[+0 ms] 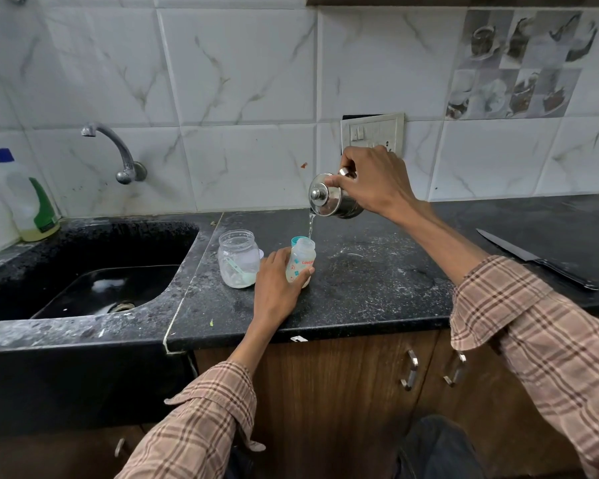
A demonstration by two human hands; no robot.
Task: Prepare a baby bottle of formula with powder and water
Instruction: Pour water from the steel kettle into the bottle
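The baby bottle [301, 261] stands upright on the bench [360, 288], steadied by the gripping left hand [277, 281], its open mouth directly beneath the tilted steel kettle [329, 200] the right hand [374, 181] clasps, pouring water.

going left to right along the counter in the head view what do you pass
dish soap bottle → sink → clear jar → left hand → baby bottle → steel jug in the right hand → knife
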